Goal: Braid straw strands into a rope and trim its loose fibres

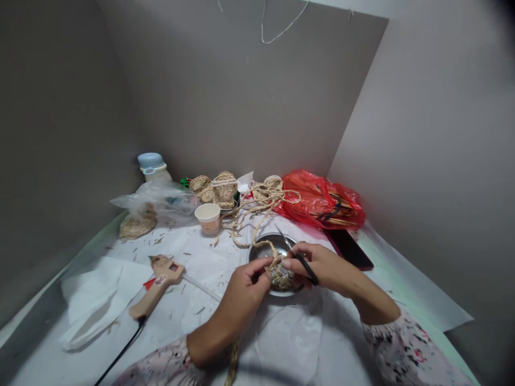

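My left hand [247, 284] pinches a braided straw cord [257, 235] over a round metal bowl [263, 252]. In my right hand [317, 265] is a pair of scissors [308, 268] with black handles, blades pointing up and away to the left. The right fingertips also meet the cord near the left ones. Straw clippings [281, 281] lie in the bowl under my hands. From my fingers the cord runs back in loose loops toward the rear of the table, and another braided length hangs below my left wrist.
A glue gun [156, 292] with a black cable lies at left beside crumpled white paper [96, 295]. Behind stand a paper cup [208, 219], straw cord coils [224, 187] and a blue-lidded bottle [153, 166]. A red plastic bag [306, 198] and a dark tablet-like device [351, 249] are at right.
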`<state>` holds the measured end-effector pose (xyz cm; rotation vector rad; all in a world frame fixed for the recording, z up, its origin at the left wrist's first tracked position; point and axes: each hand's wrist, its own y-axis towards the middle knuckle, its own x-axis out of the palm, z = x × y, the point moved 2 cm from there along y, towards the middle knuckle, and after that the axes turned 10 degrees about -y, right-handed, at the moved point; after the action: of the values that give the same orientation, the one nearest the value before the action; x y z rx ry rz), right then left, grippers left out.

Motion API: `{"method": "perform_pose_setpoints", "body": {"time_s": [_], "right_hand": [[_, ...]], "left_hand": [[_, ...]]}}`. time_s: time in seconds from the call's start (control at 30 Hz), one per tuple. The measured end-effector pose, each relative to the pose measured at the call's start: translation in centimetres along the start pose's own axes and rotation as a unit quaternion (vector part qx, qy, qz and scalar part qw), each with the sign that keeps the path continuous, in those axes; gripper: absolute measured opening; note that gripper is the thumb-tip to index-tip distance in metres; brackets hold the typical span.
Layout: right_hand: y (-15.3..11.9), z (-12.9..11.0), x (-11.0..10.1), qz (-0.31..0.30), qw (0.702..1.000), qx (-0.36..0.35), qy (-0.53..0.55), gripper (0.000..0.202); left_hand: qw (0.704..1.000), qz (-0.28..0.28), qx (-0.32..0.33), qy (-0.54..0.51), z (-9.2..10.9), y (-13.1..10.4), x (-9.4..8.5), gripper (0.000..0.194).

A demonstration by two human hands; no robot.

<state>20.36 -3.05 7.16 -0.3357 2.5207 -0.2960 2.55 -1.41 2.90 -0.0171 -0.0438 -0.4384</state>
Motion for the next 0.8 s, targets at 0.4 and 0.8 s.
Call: {"method": "perform_pose_setpoints", "body": {"time_s": [0.4, 0.8], "right_hand": [[2.0, 0.8, 2.1, 0.124, 0.968, -0.044, 0.214, 0.039], [2.7, 1.3, 3.0, 0.164, 0.936, -0.108, 0.291, 0.045]], "left_hand": [[0.991, -0.073, 0.073, 0.081, 0.1, -0.8, 0.5, 0.032], [0.959, -0.065, -0.131, -0.242, -0.2, 0.4, 0.2, 0.031]]}}
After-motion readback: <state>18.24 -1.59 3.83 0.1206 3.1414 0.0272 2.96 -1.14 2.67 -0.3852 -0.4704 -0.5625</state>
